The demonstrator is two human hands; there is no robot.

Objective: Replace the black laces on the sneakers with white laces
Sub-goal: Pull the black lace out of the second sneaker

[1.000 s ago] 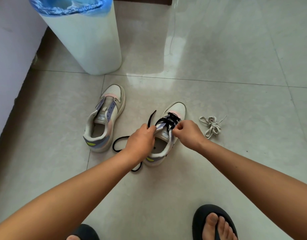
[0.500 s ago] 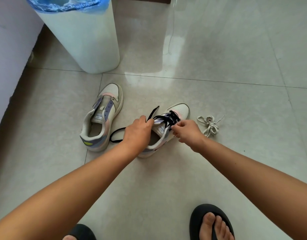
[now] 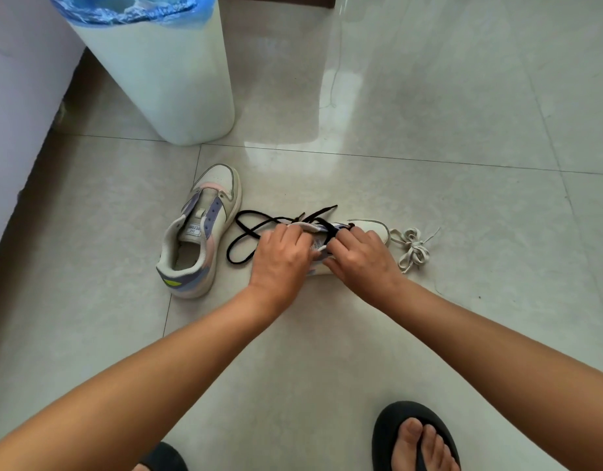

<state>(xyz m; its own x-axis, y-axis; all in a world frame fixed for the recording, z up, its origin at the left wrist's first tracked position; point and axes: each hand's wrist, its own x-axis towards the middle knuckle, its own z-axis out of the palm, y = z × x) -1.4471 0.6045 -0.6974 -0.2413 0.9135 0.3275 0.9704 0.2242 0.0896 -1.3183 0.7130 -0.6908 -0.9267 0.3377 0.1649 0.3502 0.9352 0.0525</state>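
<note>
Two pale sneakers lie on the tiled floor. The left sneaker (image 3: pixel 201 232) has no lace and stands upright with its toe pointing away. The right sneaker (image 3: pixel 368 227) is turned sideways, toe to the right, mostly hidden under my hands. My left hand (image 3: pixel 281 254) grips its heel and collar. My right hand (image 3: pixel 359 254) pinches the black lace (image 3: pixel 245 232) at the eyelets. Loose loops of that lace trail left between the shoes. A bundle of white laces (image 3: pixel 414 248) lies just right of the toe.
A white bin (image 3: pixel 164 73) with a blue liner stands behind the left sneaker. A pale wall (image 3: pixel 14 96) runs along the left. My feet in black flip-flops (image 3: pixel 412 436) are at the bottom edge.
The right sneaker has been turned from toe-away to lying sideways with its toe to the right. More black lace now lies loose to the left. Both hands stayed on the shoe.
</note>
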